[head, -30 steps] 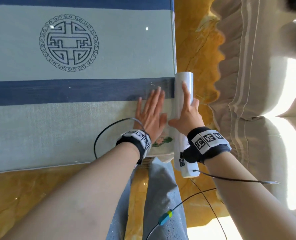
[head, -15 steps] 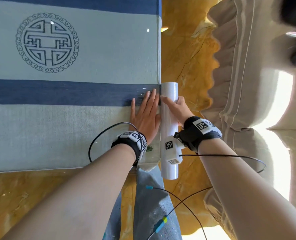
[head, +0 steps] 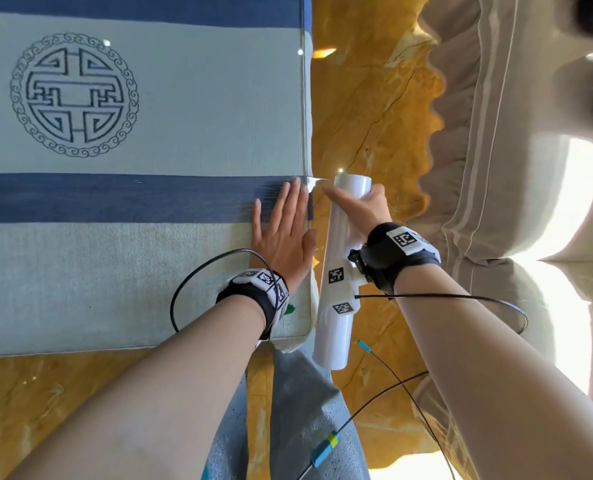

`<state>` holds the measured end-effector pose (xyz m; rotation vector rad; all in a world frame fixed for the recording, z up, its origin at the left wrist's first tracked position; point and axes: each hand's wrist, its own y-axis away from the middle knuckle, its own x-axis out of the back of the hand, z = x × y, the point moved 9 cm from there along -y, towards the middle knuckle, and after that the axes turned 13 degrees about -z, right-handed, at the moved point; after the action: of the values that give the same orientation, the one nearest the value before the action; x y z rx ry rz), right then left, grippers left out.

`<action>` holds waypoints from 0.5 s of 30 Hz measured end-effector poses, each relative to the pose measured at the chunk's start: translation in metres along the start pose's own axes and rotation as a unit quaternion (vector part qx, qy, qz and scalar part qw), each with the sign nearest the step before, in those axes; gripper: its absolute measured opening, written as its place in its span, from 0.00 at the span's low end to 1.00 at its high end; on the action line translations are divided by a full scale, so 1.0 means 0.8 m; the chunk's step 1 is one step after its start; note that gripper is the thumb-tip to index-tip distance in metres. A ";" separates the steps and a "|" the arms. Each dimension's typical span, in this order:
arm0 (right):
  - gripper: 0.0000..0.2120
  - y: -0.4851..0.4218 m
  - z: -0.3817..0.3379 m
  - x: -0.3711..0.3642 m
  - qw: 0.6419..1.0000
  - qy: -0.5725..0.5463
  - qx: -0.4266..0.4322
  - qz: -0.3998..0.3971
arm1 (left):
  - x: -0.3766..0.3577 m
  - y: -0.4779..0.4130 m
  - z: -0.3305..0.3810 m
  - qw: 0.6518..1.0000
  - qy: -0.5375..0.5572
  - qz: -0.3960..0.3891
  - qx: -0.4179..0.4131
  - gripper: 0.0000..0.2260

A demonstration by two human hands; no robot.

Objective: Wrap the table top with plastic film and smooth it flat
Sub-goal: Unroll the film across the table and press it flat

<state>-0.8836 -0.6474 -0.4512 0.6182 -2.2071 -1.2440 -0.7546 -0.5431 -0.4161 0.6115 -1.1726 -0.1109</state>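
Left hand (head: 283,233) lies flat (fingers (head: 289,202) spread) on the surface (head: 184,116); right hand (head: 364,211) grips the film roll (head: 336,299) beside its edge.

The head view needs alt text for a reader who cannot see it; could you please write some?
A person's left hand presses flat on the right edge of a cloth-covered table top, while the right hand grips a white roll of plastic film just off that edge, over a yellow marble floor.

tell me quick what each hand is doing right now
Left hand: open, flat on the table top, holding nothing.
Right hand: closed around the film roll.
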 end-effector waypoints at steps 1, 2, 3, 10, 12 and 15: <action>0.39 0.000 -0.001 -0.003 1.000 0.022 0.001 0.002 | -0.003 0.003 -0.002 1.000 0.004 -0.003 0.001 0.28; 0.38 0.001 -0.004 -0.008 0.999 0.043 0.002 0.005 | -0.005 0.007 -0.004 1.000 0.007 -0.006 0.003 0.28; 0.39 0.001 -0.006 -0.015 0.998 0.057 0.001 0.007 | -0.007 0.011 -0.006 1.000 0.007 -0.007 0.004 0.28; 0.36 0.007 -0.005 -0.025 0.997 0.066 -0.025 0.041 | -0.006 0.017 -0.005 1.000 0.008 0.024 -0.011 0.26; 0.35 0.010 -0.002 -0.027 0.996 0.065 -0.030 0.056 | -0.009 0.019 -0.005 0.999 -0.014 0.030 -0.018 0.27; 0.34 0.010 0.004 -0.031 0.995 0.055 -0.048 0.063 | -0.007 0.026 -0.001 0.997 -0.049 0.054 -0.024 0.25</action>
<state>-0.8682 -0.6262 -0.4510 0.4883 -2.0502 -1.2136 -0.7612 -0.5233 -0.4100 0.5034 -1.2918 -0.0785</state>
